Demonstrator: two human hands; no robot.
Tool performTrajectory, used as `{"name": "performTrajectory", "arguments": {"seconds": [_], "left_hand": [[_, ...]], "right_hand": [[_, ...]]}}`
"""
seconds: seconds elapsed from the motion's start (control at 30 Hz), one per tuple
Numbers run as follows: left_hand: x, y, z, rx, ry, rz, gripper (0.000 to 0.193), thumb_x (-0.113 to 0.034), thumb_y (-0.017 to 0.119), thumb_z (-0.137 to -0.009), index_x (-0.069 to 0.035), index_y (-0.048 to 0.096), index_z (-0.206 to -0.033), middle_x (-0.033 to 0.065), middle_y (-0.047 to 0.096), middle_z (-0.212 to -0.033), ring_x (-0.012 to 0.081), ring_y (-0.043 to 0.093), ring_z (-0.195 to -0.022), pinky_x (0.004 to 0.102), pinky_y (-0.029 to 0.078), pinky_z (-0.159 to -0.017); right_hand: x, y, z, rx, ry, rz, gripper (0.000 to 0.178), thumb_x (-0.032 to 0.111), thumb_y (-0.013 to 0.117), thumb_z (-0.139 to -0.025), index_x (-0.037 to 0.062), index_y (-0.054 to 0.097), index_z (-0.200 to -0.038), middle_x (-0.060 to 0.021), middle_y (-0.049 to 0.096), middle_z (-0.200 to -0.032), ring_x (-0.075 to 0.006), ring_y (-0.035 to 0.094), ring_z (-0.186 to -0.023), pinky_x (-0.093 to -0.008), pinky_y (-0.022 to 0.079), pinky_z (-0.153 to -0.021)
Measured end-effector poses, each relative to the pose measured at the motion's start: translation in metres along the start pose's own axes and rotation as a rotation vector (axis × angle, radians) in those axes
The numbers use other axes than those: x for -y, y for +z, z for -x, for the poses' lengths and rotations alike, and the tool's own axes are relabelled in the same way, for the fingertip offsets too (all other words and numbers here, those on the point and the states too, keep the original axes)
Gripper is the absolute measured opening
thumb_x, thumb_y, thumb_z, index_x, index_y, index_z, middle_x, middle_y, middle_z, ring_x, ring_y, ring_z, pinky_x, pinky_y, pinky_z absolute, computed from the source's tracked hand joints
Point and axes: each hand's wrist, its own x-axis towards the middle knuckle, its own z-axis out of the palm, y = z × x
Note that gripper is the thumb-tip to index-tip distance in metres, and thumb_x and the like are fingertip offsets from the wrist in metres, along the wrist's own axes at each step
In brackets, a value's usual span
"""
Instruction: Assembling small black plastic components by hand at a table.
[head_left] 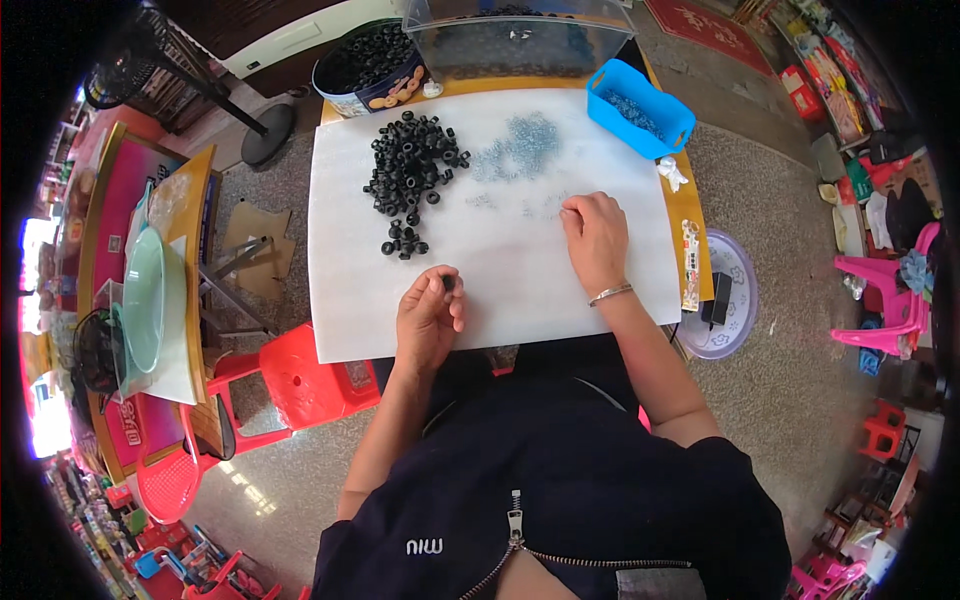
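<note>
One black piece (448,284) in left hand (425,316), clear bits (530,142) near right hand (598,238).

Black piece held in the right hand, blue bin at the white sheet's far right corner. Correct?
Not quite: wrong hand. The head view shows the black piece held in the left hand, not the right hand. The blue bin is at the far right corner of the white sheet, as you said.
</note>
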Motion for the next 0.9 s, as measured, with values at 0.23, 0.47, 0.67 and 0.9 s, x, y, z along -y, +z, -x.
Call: {"name": "performTrajectory", "arguments": {"seconds": [0.23,0.47,0.67,0.9], "left_hand": [[-0.001,-0.003,0.003,-0.005,-0.001,0.021,0.027,-0.023,0.056,-0.092,-0.001,0.054,-0.107,0.0068,0.053,-0.087,0.0105,0.049,-0.064,0.0217,0.042,-0.05],[-0.001,-0.005,0.001,0.022,-0.02,0.084,0.025,-0.019,0.057,-0.091,0.0,0.058,-0.108,0.0073,0.058,-0.085,0.0116,0.053,-0.064,0.0234,0.044,-0.052],[0.0,-0.008,0.0,0.058,-0.04,0.093,0.024,-0.017,0.059,-0.089,-0.001,0.059,-0.106,0.0063,0.06,-0.084,0.0119,0.053,-0.064,0.0241,0.045,-0.053],[-0.001,0.0,0.003,-0.017,-0.055,-0.021,0.022,-0.013,0.06,-0.089,0.001,0.058,-0.105,0.0049,0.06,-0.083,0.0117,0.054,-0.065,0.0251,0.047,-0.055]], "right_hand": [[0.023,-0.009,0.003,0.021,0.147,-0.294,0.003,0.007,0.059,-0.081,0.0052,0.058,-0.083,-0.0081,0.059,-0.079,-0.024,0.056,-0.073,-0.0345,0.045,-0.066],[0.089,-0.017,0.026,0.277,-0.065,-0.665,0.006,0.0,0.06,-0.081,0.0008,0.058,-0.086,-0.0073,0.058,-0.076,-0.014,0.056,-0.066,-0.0255,0.045,-0.059],[0.109,-0.007,0.025,0.275,-0.157,-0.681,0.008,-0.002,0.06,-0.077,0.002,0.058,-0.084,-0.0087,0.057,-0.076,-0.0208,0.057,-0.068,-0.0306,0.046,-0.06],[0.108,-0.015,0.018,0.38,-0.173,-0.611,0.009,-0.001,0.059,-0.079,0.0011,0.059,-0.087,-0.0088,0.06,-0.079,-0.0192,0.06,-0.071,-0.0291,0.047,-0.063]]}}
